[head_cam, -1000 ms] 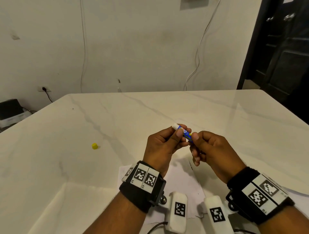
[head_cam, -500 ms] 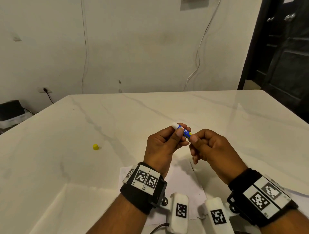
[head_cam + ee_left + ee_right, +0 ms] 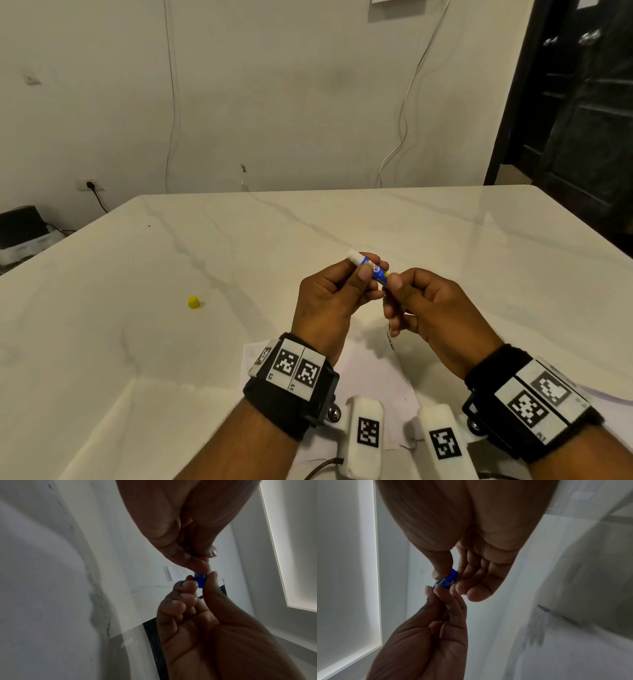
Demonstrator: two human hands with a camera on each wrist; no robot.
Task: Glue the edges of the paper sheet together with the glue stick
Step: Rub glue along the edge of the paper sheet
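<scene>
Marble table [image 3: 445,246] carried everything, and on its near edge lay the paper sheet [image 3: 373,373], flat under the raised wrists, probably waiting there for the glue. Above it the left hand [image 3: 329,301] held the glue stick [image 3: 371,266] in the air, thumb and fingers curled around the blue barrel, with the white glue end pointing away to the far left. The right hand [image 3: 431,308] pinched the bottom end of the stick between thumb and forefinger; I judged it was turning the base to push out more glue, while the left hand kept the barrel steady. The small yellow cap [image 3: 194,302] stood well apart on the left, out of the way.
</scene>
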